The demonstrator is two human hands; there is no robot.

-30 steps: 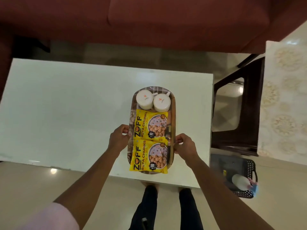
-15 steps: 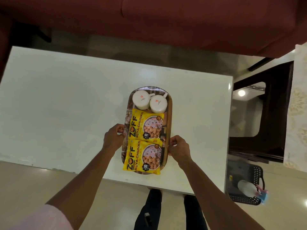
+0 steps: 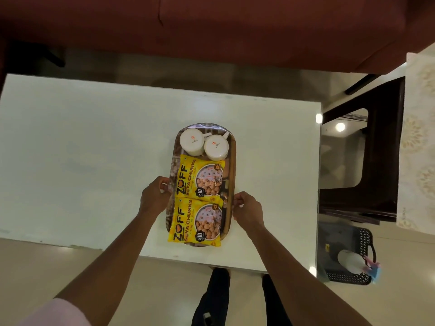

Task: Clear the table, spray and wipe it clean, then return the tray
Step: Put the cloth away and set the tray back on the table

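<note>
An oval brown tray (image 3: 231,161) lies on the white table (image 3: 94,149), towards its right half. Two white cups (image 3: 203,145) stand upside down at the tray's far end. Two yellow soya-chunk packets (image 3: 197,203) lie end to end on the near part. My left hand (image 3: 155,196) grips the tray's left rim and my right hand (image 3: 247,209) grips its right rim, fingers curled over the edges. Whether the tray rests on the table or is just above it I cannot tell.
A black plastic basket (image 3: 362,236) on the floor at the right holds a white spray bottle (image 3: 352,263) with a blue-pink nozzle. A dark stool (image 3: 376,161) stands beyond it, beside a patterned cloth (image 3: 421,137). A red sofa (image 3: 211,27) runs behind the table.
The camera view has shifted, so the table and tray sit slightly further left in frame. Both hands keep their grip on the tray's rims; nothing on the tray has shifted.
</note>
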